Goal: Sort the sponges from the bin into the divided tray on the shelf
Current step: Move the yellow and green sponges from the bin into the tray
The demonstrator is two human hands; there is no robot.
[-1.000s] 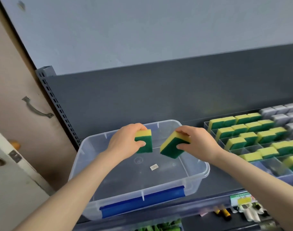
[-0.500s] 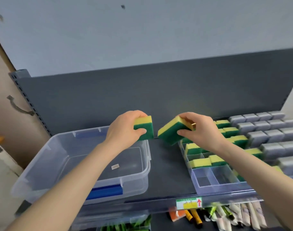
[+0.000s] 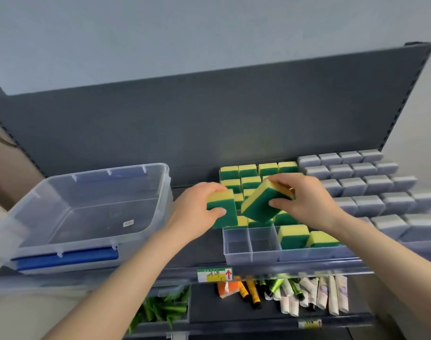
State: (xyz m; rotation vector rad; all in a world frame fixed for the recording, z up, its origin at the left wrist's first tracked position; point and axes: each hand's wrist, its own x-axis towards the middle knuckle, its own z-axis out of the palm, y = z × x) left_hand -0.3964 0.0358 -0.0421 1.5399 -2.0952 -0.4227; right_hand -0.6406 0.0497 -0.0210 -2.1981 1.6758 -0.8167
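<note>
Here, mid-frame, the left hand (image 3: 194,209) grips one yellow-green sponge (image 3: 223,209) and the right hand (image 3: 307,204) grips a tilted second sponge (image 3: 263,202), over the divided tray (image 3: 251,256) on the dark shelf (image 3: 199,244). The clear bin (image 3: 62,244) sits at left, with a grey back panel (image 3: 209,119) and pale wall (image 3: 185,33) behind.

Two yellow-and-green sponges are held: the left sponge (image 3: 223,212) in the left hand (image 3: 194,212), the right sponge (image 3: 258,204) in the right hand (image 3: 305,202). One clear bin (image 3: 91,217) stands left. One divided tray (image 3: 251,256) stands right. Its near row has two empty compartments (image 3: 262,244) and two near sponges (image 3: 291,236), and its far row (image 3: 247,169) shows four. The grey sponges (image 3: 376,184) further right number over a dozen.
</note>
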